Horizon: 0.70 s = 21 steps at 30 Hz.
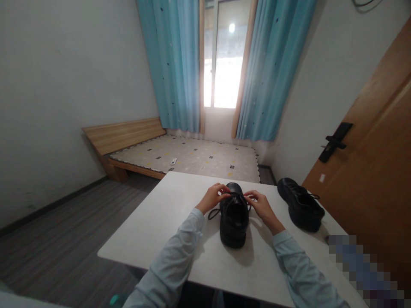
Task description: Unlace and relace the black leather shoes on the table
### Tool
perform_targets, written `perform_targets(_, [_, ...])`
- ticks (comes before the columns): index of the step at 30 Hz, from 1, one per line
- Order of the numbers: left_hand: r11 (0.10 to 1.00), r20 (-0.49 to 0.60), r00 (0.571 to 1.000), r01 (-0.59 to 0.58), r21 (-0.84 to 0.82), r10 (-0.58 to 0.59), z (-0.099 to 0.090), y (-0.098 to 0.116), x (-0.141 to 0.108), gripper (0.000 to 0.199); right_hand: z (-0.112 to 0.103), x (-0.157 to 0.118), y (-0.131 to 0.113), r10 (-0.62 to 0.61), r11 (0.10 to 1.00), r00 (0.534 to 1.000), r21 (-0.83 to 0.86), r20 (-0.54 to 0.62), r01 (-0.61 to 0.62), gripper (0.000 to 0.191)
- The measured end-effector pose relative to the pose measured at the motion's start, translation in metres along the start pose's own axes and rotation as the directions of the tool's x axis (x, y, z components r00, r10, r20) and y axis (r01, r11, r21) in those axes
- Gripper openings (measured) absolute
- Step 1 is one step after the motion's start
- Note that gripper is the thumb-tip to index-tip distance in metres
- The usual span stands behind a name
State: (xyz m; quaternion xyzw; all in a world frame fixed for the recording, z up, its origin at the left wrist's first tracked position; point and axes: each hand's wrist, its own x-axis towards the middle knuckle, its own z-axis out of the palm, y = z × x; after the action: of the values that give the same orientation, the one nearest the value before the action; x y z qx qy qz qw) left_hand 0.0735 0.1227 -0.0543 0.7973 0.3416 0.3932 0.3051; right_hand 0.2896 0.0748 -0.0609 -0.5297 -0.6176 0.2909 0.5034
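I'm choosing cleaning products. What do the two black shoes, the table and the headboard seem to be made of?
Middle shoe and right shoe: probably leather or imitation, smooth and black with a faint sheen. Table: likely laminated board, its white top showing no grain. Headboard: wood or wood-look board, light brown, with lengthwise streaks; solid or veneer is unclear.

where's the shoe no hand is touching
In the head view, the untouched black shoe stands at right on the white table, near the door.
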Motion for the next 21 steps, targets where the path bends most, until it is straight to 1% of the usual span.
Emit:
perform_targets(3, [1.000,-0.001,1.000,-0.005,-0.010,0.005,0.001,0.000,0.000,0.018,0.002,0.001,0.000,0.003,1.000,1.000,0.022,0.003,-0.003,0.039])
perform_targets(6, [1.000,0.001,1.000,0.000,-0.030,0.000,0.001,0.000,-0.001,0.022,0.003,0.003,0.003,-0.012,1.000,1.000,0.007,-0.019,0.012,0.039])
perform_targets(11, [0.999,0.052,0.998,0.026,-0.046,-0.024,0.000,0.003,-0.002,0.027,0.007,0.005,0.006,-0.049,0.998,0.996,-0.036,-0.073,0.047,0.038])
perform_targets(15, [0.998,0.101,0.994,0.055,-0.016,-0.053,-0.001,0.003,-0.001,0.028,0.009,0.004,0.003,-0.067,0.997,0.992,-0.057,-0.110,0.061,0.037])
perform_targets(21, [0.999,0.102,0.994,0.045,-0.018,-0.043,-0.001,0.001,-0.001,0.029,0.011,0.003,-0.006,-0.065,0.998,0.991,-0.029,-0.121,0.061,0.039])
